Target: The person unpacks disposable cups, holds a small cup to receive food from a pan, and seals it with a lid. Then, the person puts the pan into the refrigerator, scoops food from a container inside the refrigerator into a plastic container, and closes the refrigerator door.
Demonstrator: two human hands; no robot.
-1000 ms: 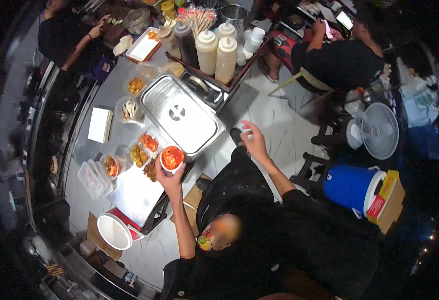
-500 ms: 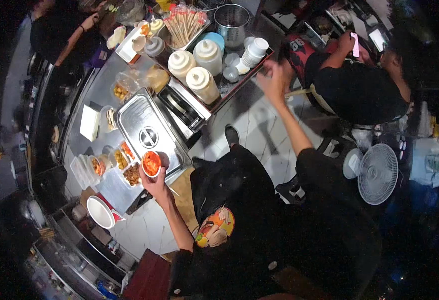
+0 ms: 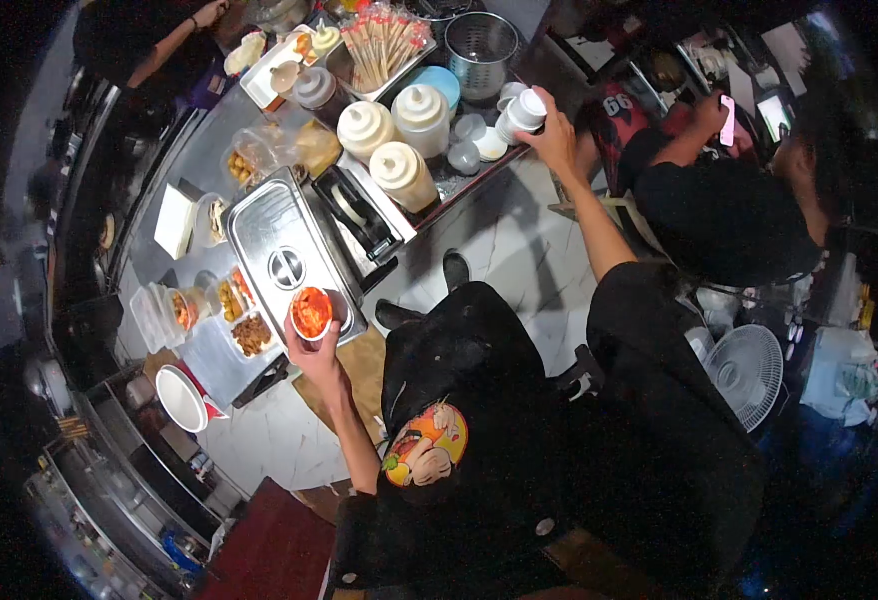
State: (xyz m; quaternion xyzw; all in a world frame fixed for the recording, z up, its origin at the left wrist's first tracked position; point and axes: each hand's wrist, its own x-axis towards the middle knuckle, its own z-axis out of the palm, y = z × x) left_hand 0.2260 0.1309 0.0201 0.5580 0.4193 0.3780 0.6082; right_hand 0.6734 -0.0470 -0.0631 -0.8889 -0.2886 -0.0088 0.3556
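My left hand (image 3: 321, 362) is closed around a small white cup (image 3: 311, 313) filled with chunky red-orange food, held over the front edge of a steel lidded pan (image 3: 277, 225). At the far end of the counter, my right hand (image 3: 558, 140) has its fingers around a stack of white cups (image 3: 527, 108). Clear plastic cups (image 3: 464, 156) lie beside that stack. Squeeze bottles with pale sauce (image 3: 403, 176) stand to the left of my right hand.
Wrapped chopsticks (image 3: 384, 45) and a steel perforated container (image 3: 481, 55) stand at the back. Food containers (image 3: 252, 334) and a white bowl (image 3: 181, 398) are at the left. A person in black (image 3: 724, 215) holding a phone sits at the right, near a fan (image 3: 745, 375).
My right hand has moved from the air beside the tray onto the stack of white cups and closed on it. My left hand still holds the cup of red-orange food.
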